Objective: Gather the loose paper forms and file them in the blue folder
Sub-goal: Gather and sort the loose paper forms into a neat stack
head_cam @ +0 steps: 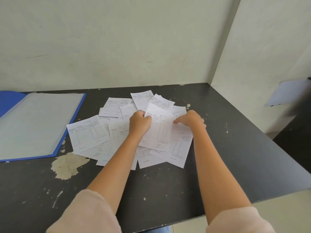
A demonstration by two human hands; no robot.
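Observation:
Several white printed paper forms lie spread and overlapping on the dark table. My left hand grips one form by its upper left edge and holds it tilted above the pile. My right hand reaches over the right side of the pile with fingers bent down onto a sheet; whether it pinches that sheet cannot be told. The blue folder lies open at the left of the table, a clear sleeve page showing on top.
Walls close off the back and the right of the table. The table's right edge runs diagonally toward the front right. A pale patch of worn surface lies in front of the folder. A blurred white sheet is at the far right.

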